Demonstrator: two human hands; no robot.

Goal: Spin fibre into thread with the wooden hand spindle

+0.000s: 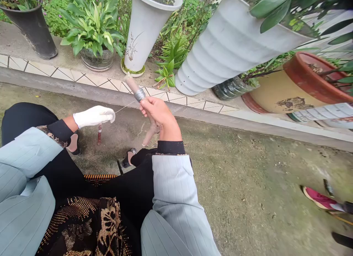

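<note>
My right hand is bare and closed around a pale, peeled wooden stick, which slants up and to the left. Several turns of silvery wire circle the stick just above my fingers. Below this hand another length of pale wood shows; my fingers hide whether the two join. My left hand, in a white glove, pinches the free end of the wire, and a thin taut strand runs from it to the wound turns. Beneath the glove a reddish-brown rod-like piece shows near the ground, partly hidden.
Along a tiled ledge stand a black pot, a leafy plant in a glass bowl, a tall white pot, a ribbed white planter and a tan-and-red pot. Another person's red shoe is at the right.
</note>
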